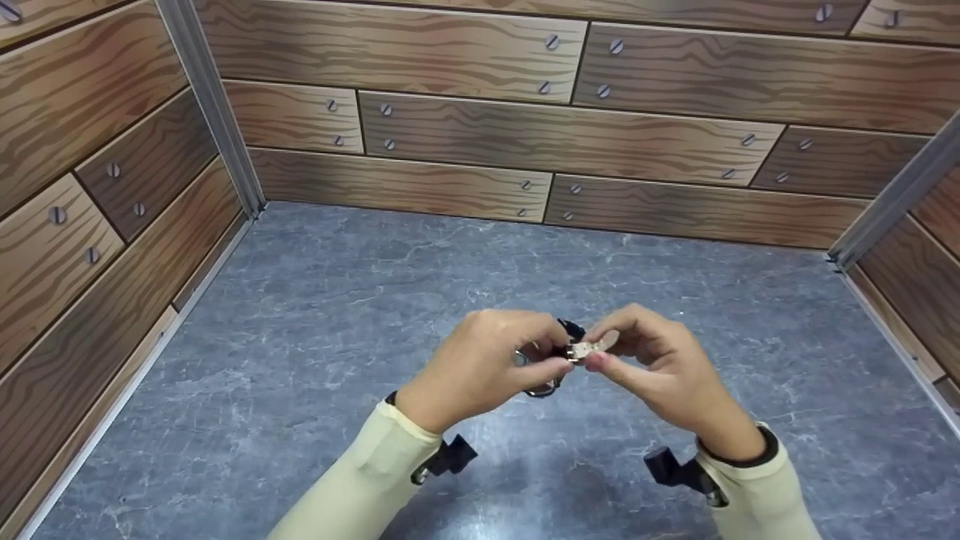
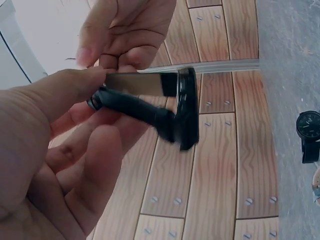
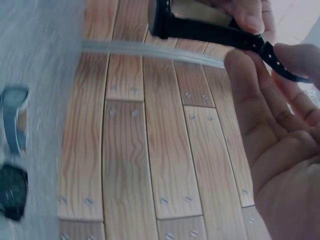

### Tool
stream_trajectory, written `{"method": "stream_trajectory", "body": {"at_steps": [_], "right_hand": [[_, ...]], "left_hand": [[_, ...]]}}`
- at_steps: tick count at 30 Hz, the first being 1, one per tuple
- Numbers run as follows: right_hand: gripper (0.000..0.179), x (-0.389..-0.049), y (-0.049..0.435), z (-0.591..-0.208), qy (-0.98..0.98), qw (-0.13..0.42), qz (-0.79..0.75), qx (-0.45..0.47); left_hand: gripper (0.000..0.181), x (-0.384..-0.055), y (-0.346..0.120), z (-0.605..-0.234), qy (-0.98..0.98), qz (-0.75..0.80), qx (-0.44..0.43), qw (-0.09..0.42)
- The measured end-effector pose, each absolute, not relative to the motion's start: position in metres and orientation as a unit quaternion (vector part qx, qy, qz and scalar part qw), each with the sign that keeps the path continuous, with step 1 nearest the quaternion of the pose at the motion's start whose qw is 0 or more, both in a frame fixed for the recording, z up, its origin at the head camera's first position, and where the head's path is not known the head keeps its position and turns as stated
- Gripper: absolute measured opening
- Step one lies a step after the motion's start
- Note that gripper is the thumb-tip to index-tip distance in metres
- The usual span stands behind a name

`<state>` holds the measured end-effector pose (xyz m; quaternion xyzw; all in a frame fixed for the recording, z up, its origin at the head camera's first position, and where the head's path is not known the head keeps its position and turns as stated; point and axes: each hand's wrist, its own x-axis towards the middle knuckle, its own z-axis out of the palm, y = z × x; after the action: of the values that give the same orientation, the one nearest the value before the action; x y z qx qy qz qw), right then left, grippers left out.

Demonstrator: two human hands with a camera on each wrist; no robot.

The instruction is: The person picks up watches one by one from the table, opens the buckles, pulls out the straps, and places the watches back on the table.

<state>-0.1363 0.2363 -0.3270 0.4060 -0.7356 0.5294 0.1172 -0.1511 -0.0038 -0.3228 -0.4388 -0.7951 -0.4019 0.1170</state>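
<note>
a marbled table [image 1: 337, 300] is backed by a plank-patterned wall [image 1: 480, 124] at twelve o'clock; from the left wrist, a black watch [image 2: 309, 125] is seen at three.

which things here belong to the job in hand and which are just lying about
Seem part of the job:
black-strapped watch, held up off the surface
left hand and right hand, both pinching its strap

Seem just lying about:
black-dialled watch on the grey surface
round thing beside it, cut off by the frame

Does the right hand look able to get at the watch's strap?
Yes, it seems so: the right hand is pinching the strap, and the left hand, holding the watch, leaves it room.
</note>
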Motion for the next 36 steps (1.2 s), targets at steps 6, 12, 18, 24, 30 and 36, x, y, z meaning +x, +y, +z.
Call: {"method": "stream_trajectory", "body": {"at_steps": [6, 12, 18, 24, 30, 36], "right_hand": [[0.026, -0.138, 0.235, -0.328, -0.723, 0.101, 0.546, 0.411], [0.016, -0.139, 0.237, -0.328, -0.707, 0.092, 0.567, 0.413], [0.022, -0.139, 0.239, -0.329, -0.679, 0.084, 0.588, 0.431], [0.012, -0.133, 0.238, -0.327, -0.714, 0.089, 0.569, 0.399], [0.020, -0.139, 0.238, -0.333, -0.678, 0.109, 0.573, 0.447], [0.021, -0.146, 0.236, -0.337, -0.692, 0.176, 0.510, 0.481]], "left_hand": [[0.010, -0.151, -0.002, -0.325, -0.798, -0.395, -0.440, 0.118], [0.011, -0.150, -0.001, -0.325, -0.776, -0.435, -0.445, 0.101], [0.018, -0.150, 0.000, -0.323, -0.753, -0.484, -0.444, 0.028], [0.022, -0.147, -0.001, -0.321, -0.767, -0.480, -0.426, 0.007], [0.018, -0.147, -0.002, -0.320, -0.776, -0.472, -0.417, 0.026], [0.017, -0.148, -0.002, -0.321, -0.784, -0.463, -0.411, 0.047]]}}
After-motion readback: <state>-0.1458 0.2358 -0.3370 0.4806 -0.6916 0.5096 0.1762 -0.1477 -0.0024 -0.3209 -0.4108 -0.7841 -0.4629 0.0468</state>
